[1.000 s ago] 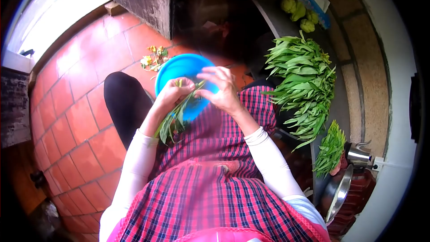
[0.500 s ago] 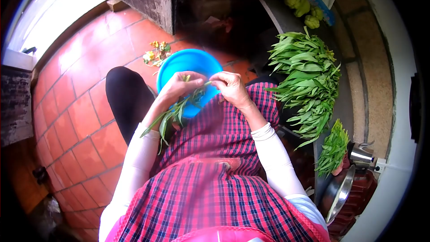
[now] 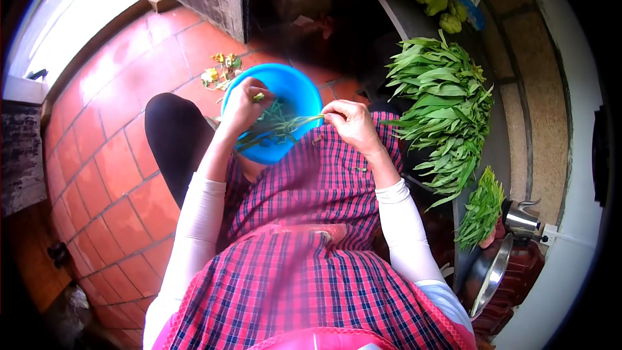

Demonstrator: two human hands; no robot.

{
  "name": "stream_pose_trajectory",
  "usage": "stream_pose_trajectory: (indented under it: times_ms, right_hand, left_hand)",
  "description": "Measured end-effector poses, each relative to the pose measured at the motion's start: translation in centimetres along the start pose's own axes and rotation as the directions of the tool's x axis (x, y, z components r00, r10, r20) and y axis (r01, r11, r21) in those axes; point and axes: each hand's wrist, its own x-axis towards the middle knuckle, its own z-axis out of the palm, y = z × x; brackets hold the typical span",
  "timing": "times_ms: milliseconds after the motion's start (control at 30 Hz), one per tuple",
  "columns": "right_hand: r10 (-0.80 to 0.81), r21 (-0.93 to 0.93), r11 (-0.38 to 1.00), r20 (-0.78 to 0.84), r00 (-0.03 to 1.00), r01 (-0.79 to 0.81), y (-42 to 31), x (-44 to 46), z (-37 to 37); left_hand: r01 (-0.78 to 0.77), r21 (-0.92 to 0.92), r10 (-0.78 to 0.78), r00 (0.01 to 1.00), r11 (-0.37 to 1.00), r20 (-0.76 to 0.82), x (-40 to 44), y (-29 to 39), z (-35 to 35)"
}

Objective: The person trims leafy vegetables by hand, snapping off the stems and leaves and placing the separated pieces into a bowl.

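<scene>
Over the left side of a blue plastic basin (image 3: 306, 84), my left hand (image 3: 243, 107) is closed, with a short green stem piece (image 3: 259, 97) showing at its fingers. My right hand (image 3: 355, 124), at the basin's right rim, pinches the stem end of a leafy green sprig (image 3: 285, 128). The sprig stretches leftward across the basin, its narrow leaves near my left hand. Some greenery shows inside the basin, blurred and partly covered by the sprig.
A big heap of leafy greens (image 3: 447, 110) and a smaller bunch (image 3: 481, 210) lie on the dark ledge at right. Beyond are pale green chayotes (image 3: 435, 3). A metal pot (image 3: 521, 220) and metal lid (image 3: 494, 275) stand lower right. Yellowed scraps (image 3: 220, 71) lie on the tiles.
My hands have moved apart, the right one slightly rightward and the left one up and left. The leafy sprig now hangs from my right hand instead of trailing below my left.
</scene>
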Motion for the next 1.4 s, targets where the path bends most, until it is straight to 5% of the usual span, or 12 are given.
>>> stream_pose_trajectory:
  times_ms: [100,233,333,500,600,700,867,967,1033,1133,1300,1400]
  right_hand:
    - [0.025,0.007,1.000,0.042,0.999,-0.025,-0.4,0.2,0.5]
    - [0.058,0.042,0.997,0.033,0.998,-0.059,-1.2,0.5,0.8]
    - [0.014,-0.063,0.998,0.045,0.999,-0.011,-0.7,0.6,0.7]
    - [-0.197,-0.457,0.850,0.181,0.963,0.260,-1.2,0.5,1.3]
    - [0.002,-0.538,0.821,0.342,0.940,0.194,0.0,0.6,2.9]
    - [-0.042,-0.498,0.830,0.394,0.918,0.251,-0.1,1.0,3.0]
    - [-0.320,-0.369,0.870,0.082,0.944,0.327,-0.5,2.9,3.2]
    - [-0.287,-0.073,0.957,-0.133,0.948,0.280,-1.2,3.3,4.2]
    - [-0.219,-0.009,0.975,-0.241,0.946,0.224,-1.8,3.5,4.7]
    - [0.077,-0.310,0.950,0.116,0.990,-0.038,3.1,3.9,4.9]
    - [0.117,-0.347,0.937,0.433,0.894,0.046,3.7,3.3,0.5]
    - [0.177,-0.550,0.804,0.585,0.792,0.226,2.7,1.5,0.7]
  left_hand:
    - [0.109,-0.366,0.000,0.959,0.924,0.285,0.5,2.6,0.2]
    - [0.016,-0.255,0.095,0.905,0.967,0.415,0.1,4.4,1.2]
    - [0.180,-0.199,-0.040,0.830,0.963,0.556,-0.1,4.5,1.6]
    - [0.089,-0.175,0.015,0.855,0.980,0.519,-0.4,4.1,1.9]
    - [-0.165,-0.152,0.216,0.871,0.975,0.441,-1.1,1.8,3.8]
    - [-0.085,-0.125,0.137,0.856,0.988,0.499,-1.2,2.7,3.1]
    - [0.220,-0.366,-0.109,0.948,0.904,0.300,-0.8,3.2,2.6]
    - [0.386,-0.589,-0.294,0.922,0.710,0.250,-0.2,2.5,2.5]
    - [0.339,-0.522,-0.352,0.933,0.783,0.079,0.5,0.5,1.7]
    - [0.177,-0.471,-0.241,0.967,0.864,-0.079,1.4,-2.0,-0.2]
    - [0.219,-0.435,-0.258,0.966,0.874,-0.031,0.4,-1.8,-0.5]
    - [0.220,-0.485,-0.243,0.970,0.846,0.017,0.8,-1.2,-0.1]
